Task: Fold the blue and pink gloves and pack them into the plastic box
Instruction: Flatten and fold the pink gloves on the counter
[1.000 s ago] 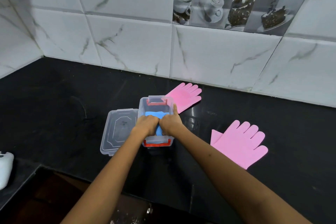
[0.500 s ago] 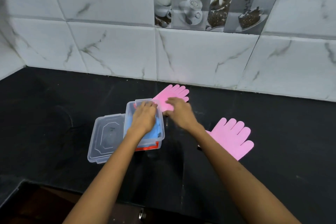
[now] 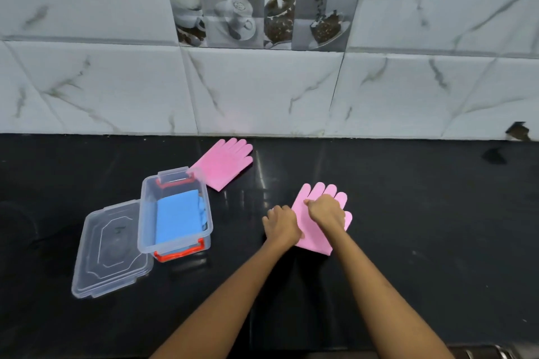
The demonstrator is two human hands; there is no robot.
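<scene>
1. Pink silicone-looking material fills the centre right of the head view: a pink glove (image 3: 313, 237) lies flat on the black countertop (image 3: 423, 227), its finger end pointing toward the top of the frame and its cuff toward the bottom.
2. The right hand (image 3: 326, 211) rests on top of this glove, over its palm area just below the glove's fingers. The hand's fingers are curled inward and held together, knuckles up; whether they pinch the material underneath cannot be told.
3. The left hand (image 3: 281, 224) sits at the glove's left edge, touching it. Its fingers are also curled and close together, and the fingertips are hidden, so a pinch on the edge cannot be confirmed.
4. A second pink glove (image 3: 224, 163) lies flat in the upper centre, near the tiled wall (image 3: 262, 90), well apart from both hands. Its cuff corner lies just beside the far right corner of the plastic box (image 3: 145, 213).
5. The plastic box stands left of centre, clear-walled with red latches at its near and far ends. Inside it lies the folded blue glove (image 3: 178, 218), filling most of the floor, with some blue finger shapes showing at its right side.
6. The clear lid (image 3: 110, 251) lies flat on the countertop at the lower left, touching the box's left side.
</scene>
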